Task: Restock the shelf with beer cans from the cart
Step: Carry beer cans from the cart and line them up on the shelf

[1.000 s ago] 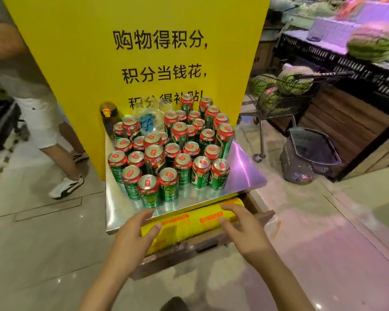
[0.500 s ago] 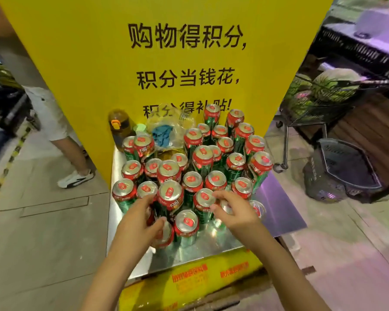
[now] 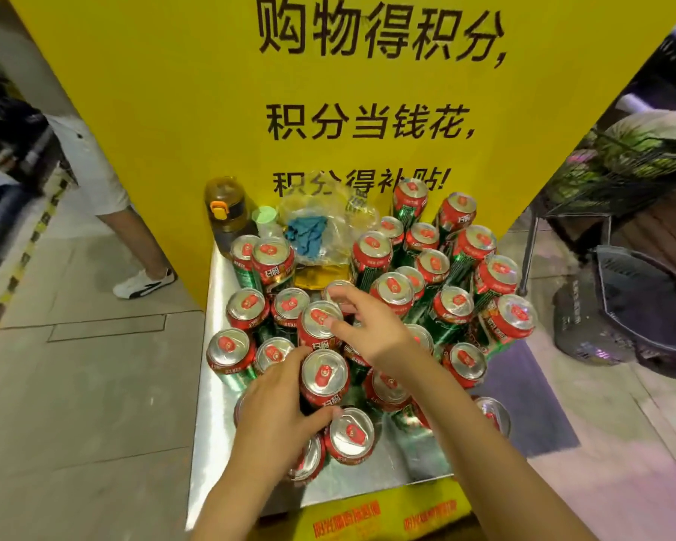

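Several green beer cans with red and silver tops [image 3: 392,289] stand packed on a shiny metal shelf [image 3: 207,427] in front of a yellow sign. My left hand [image 3: 276,417] wraps its thumb and fingers around one beer can [image 3: 324,377] near the front of the group. My right hand [image 3: 369,326] is further in, fingers spread over the tops of two cans [image 3: 317,320], touching them without a clear grip. Part of the front row is hidden under my hands and forearms.
At the back of the shelf stand an amber bottle with an orange cap [image 3: 227,212] and a clear plastic bag with blue cloth [image 3: 309,232]. A person's leg and white shoe [image 3: 143,283] are at the left. A wire cart with melons [image 3: 640,158] and a grey basket [image 3: 637,306] are at the right.
The view has closed in on the cans. Both hands rose from the shelf's front edge into the cans; the left hand has closed around one and the right has reached further back.
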Available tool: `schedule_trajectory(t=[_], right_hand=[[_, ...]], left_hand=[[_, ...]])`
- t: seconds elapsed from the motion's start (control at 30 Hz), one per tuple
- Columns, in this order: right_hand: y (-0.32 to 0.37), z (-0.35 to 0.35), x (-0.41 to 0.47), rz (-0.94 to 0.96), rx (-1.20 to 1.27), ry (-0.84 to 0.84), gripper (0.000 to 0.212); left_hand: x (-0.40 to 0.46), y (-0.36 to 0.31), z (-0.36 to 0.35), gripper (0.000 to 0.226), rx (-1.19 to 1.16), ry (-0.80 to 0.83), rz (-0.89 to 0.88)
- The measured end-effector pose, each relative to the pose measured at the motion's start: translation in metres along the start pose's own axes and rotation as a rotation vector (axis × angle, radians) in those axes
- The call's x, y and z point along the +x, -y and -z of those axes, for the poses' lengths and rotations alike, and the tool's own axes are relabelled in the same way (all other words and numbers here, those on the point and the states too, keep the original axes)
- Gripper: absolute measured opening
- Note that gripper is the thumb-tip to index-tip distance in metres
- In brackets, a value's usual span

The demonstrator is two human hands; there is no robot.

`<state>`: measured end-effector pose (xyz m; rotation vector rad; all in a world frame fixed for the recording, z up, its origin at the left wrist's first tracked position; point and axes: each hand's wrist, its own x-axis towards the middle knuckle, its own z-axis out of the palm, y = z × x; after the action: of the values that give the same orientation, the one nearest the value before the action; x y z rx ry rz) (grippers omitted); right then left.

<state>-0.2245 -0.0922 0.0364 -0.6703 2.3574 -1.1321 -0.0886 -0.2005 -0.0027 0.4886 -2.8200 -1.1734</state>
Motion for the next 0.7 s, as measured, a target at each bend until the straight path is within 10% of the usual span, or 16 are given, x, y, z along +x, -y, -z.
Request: schedule_trajectory(t=[0.37, 0.7], right_hand=[[-0.021, -0.001, -0.004, -0.039, 0.241, 0.008, 0.036], [-0.022, -0.017, -0.002, -0.093, 0.186, 0.075, 0.086]], left_hand=[[-0.008, -0.017, 0.018, 0.074, -0.241, -0.132, -0.012], [-0.016, -0.056, 0.060, 0.068, -0.612, -0.414, -0.067]])
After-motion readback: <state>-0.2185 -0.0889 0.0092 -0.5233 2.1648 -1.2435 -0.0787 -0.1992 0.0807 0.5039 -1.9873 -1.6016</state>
